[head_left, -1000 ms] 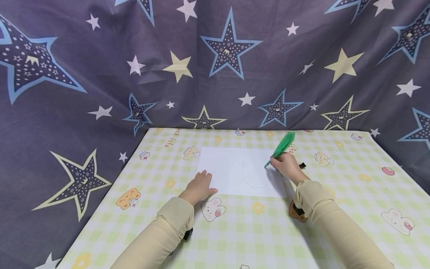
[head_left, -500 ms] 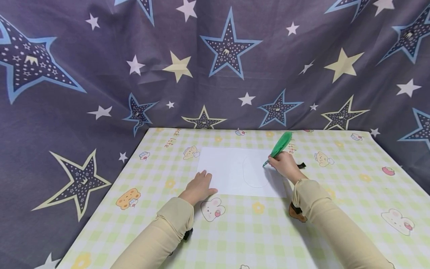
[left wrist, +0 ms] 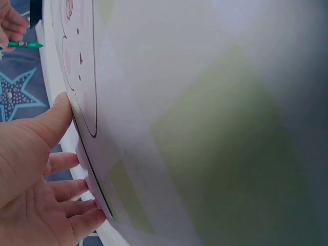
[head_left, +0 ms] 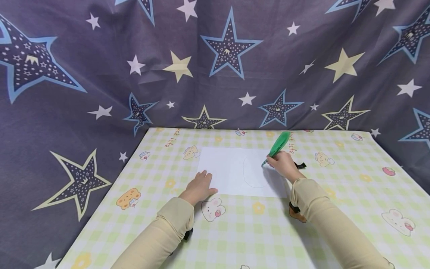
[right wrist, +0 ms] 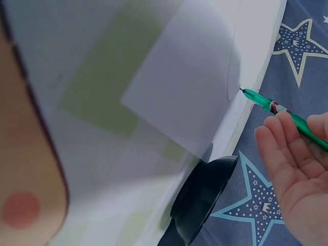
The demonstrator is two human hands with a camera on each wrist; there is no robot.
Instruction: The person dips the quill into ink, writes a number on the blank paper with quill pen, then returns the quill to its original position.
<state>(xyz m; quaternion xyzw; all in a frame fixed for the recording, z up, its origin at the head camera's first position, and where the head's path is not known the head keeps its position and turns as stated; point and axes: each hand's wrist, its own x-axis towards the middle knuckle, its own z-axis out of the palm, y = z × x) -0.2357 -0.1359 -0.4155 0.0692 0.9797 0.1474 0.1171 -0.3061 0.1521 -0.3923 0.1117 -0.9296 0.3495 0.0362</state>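
1. Head view: a green pen [head_left: 277, 147] is pinched in the right hand [head_left: 283, 164], its tip touching a white sheet of paper [head_left: 221, 168] at the upper right of a faint rounded outline [head_left: 252, 172].
2. Right wrist view shows the pen [right wrist: 277, 108] tip on the drawn curve, near the paper's right edge.
3. The left hand [head_left: 199, 187] lies flat with fingers straight, pressing the paper's near left corner; it holds nothing.
4. The paper lies in the middle of the tabletop [head_left: 352, 179], which wears a green checked cloth with printed animals; open cloth lies on every side of the sheet, widest toward the near edge.
5. A star-printed curtain [head_left: 215, 63] hangs just behind the far edge and along both sides.
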